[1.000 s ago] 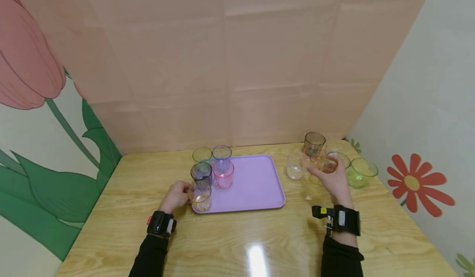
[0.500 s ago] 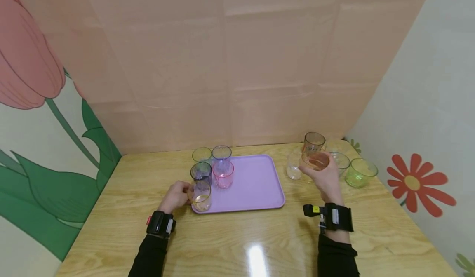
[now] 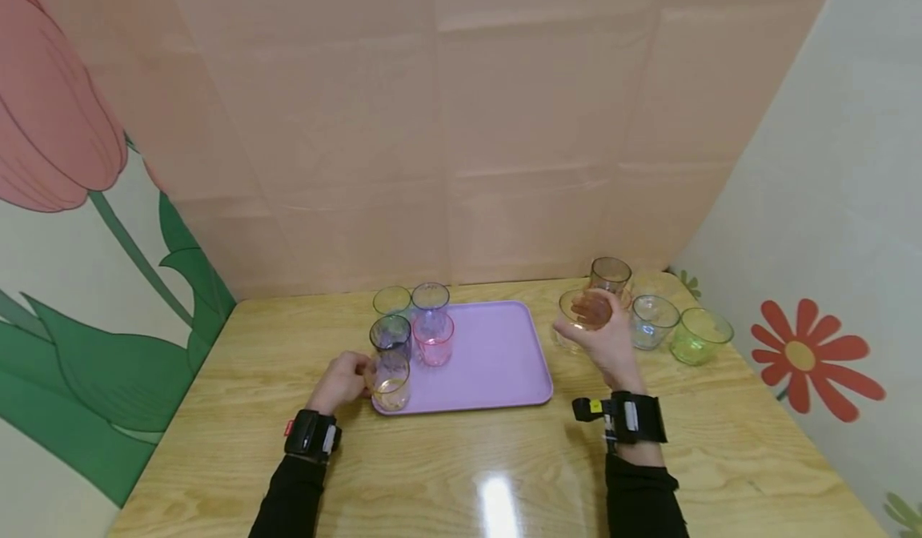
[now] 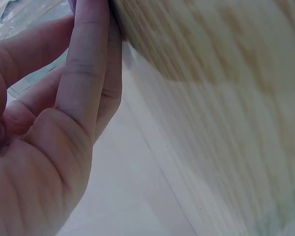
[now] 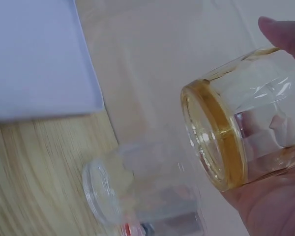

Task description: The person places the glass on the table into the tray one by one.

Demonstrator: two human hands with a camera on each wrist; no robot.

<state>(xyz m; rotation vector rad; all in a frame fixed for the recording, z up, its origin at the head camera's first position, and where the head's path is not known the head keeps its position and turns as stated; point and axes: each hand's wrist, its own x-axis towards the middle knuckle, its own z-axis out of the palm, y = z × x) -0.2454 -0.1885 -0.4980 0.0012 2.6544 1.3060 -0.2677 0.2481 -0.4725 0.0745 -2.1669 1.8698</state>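
My right hand (image 3: 608,342) holds an amber drinking glass (image 5: 221,132) up off the table, thumb and fingers around its sides. Below it in the right wrist view stands a clear glass (image 5: 147,182). At the front left corner of the purple tray (image 3: 497,362), my left hand (image 3: 340,382) pinches the tray's edge, its fingertips right beside a yellow-tinted glass (image 3: 392,386). Also on the tray's left side are a pink glass (image 3: 434,346), a dark grey glass (image 3: 391,338), a blue-violet glass (image 3: 430,302) and a green-rimmed glass (image 3: 392,302).
Right of the tray, a brown glass (image 3: 611,274), a pale blue glass (image 3: 654,326) and a green glass (image 3: 700,338) stand on the wooden table (image 3: 446,466). A paper-covered wall (image 3: 446,162) rises behind, with a flower-patterned wall (image 3: 814,242) at the right.
My right hand has lifted the amber glass out from among the right-hand glasses and carried it left, toward the tray. The left hand has stayed put.
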